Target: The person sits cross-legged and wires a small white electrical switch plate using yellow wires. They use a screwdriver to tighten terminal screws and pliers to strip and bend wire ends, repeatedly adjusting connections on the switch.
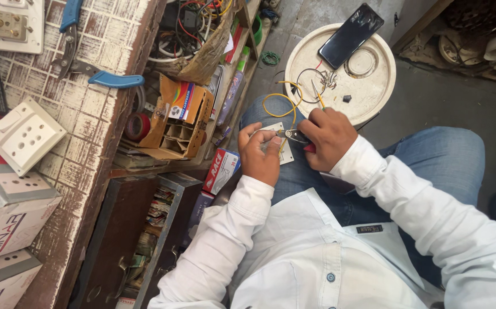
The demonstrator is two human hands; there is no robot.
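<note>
A: Seated person, seen from above. The left hand pinches the near edge of a small white switch plate resting on the lap; fingers curled shut on it. The right hand is closed around small pliers, whose tips meet the plate at a yellow wire.

B: And where does that wire go?

A: It loops up from the plate toward the white bucket lid just beyond the knees. On the lid lie a black phone, loose wire rings and small parts.

B: Likely failure?

A: In my judgement, a slip. The plate has only denim under it, so a hard squeeze could tilt it and drive the plier tips toward the left fingertips. A jolted knee might also shake the lid and scatter the small parts beside the phone.
</note>
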